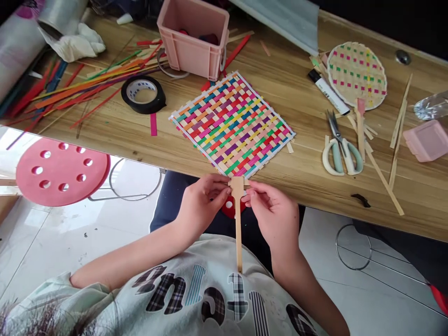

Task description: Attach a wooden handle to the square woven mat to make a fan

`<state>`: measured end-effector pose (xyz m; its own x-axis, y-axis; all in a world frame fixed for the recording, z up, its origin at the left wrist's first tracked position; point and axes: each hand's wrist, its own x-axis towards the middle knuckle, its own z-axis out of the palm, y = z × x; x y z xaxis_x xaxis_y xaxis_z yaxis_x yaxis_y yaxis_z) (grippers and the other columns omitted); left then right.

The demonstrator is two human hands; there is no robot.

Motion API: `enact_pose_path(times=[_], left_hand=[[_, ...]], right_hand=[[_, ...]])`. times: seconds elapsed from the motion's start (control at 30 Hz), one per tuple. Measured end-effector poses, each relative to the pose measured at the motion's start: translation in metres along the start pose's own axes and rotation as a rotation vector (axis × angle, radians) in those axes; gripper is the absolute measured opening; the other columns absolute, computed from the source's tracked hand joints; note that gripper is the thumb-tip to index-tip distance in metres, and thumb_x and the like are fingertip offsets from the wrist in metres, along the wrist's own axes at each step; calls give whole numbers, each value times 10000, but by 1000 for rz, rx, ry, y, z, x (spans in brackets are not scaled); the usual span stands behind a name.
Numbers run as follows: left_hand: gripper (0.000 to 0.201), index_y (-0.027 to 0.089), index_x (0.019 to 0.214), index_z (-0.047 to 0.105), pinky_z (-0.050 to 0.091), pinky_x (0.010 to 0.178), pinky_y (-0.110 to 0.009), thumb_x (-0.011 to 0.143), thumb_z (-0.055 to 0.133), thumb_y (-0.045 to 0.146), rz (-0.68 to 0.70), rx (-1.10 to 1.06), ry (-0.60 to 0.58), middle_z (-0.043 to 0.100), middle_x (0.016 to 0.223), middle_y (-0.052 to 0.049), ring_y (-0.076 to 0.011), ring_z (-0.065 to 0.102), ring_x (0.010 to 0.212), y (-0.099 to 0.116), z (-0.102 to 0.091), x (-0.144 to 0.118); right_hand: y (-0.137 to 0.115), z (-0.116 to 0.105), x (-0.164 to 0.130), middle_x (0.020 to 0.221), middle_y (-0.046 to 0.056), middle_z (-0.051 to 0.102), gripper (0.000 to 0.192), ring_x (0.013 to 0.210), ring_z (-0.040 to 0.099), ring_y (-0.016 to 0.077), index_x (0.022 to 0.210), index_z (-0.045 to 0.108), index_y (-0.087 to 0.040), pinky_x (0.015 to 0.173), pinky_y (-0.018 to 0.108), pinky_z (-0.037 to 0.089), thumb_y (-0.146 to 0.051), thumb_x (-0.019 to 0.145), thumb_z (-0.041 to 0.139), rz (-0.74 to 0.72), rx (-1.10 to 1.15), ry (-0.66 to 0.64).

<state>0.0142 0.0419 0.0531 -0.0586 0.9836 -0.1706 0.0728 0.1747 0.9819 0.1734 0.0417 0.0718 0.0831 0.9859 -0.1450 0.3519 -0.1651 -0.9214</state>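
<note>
Printed letters on a pale shirt (196, 298) filled the bottom of the view, and above them a slim wooden handle stick (238, 224) ran straight up from the chest toward the table edge. Both hands met at its wider top end: the left hand (201, 203) pinched that end from one side between thumb and fingertips, and the right hand (271, 210) pinched it from the other side, fingers curled in. That top end sat touching the near corner of a square woven mat (233, 123) of many-coloured strips, which lay flat on the wooden table (301, 168), turned corner-on to the person.

Behind the mat stood a pink plastic crate (192, 39), and to its left lay a roll of black tape (143, 94) beside a loose spread of coloured strips (80, 84). On the right side of the table lay scissors with pale handles (341, 149), a marker pen (328, 92), a round woven fan (357, 74) in natural colour with small bright squares, and several bare wooden slats (397, 130). A small pink lid or tray (427, 140) sat near the right edge. Below the table on the left stood a pink stool (59, 170) with round holes in its seat
</note>
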Motion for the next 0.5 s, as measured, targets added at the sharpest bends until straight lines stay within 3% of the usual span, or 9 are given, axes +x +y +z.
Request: enact_pose_path(times=[0.2, 0.37, 0.5], left_hand=[[211, 171, 952, 615, 609, 692, -254, 783, 677, 280, -42, -28, -52, 736, 774, -22, -151, 727, 718, 2, -3, 2], [232, 179, 955, 606, 598, 724, -295, 781, 681, 313, -65, -46, -74, 727, 768, -24, -175, 728, 751, 0, -3, 3], [294, 191, 1045, 554, 588, 740, -315, 813, 661, 336, -76, -133, -100, 724, 807, -23, -176, 726, 768, -3, -6, -3]], right_hand=[[0, 2, 0, 838, 53, 751, 203, 715, 722, 177, 1009, 724, -187, 664, 299, 617, -245, 848, 615, -6, 4, 9], [-5, 2, 0, 893, 66, 747, 195, 783, 719, 187, 982, 724, -183, 728, 316, 612, -244, 838, 606, -18, -28, 28], [-3, -4, -13, 883, 41, 705, 266, 756, 718, 185, 1082, 611, -206, 661, 310, 614, -321, 843, 621, 95, 140, -52]])
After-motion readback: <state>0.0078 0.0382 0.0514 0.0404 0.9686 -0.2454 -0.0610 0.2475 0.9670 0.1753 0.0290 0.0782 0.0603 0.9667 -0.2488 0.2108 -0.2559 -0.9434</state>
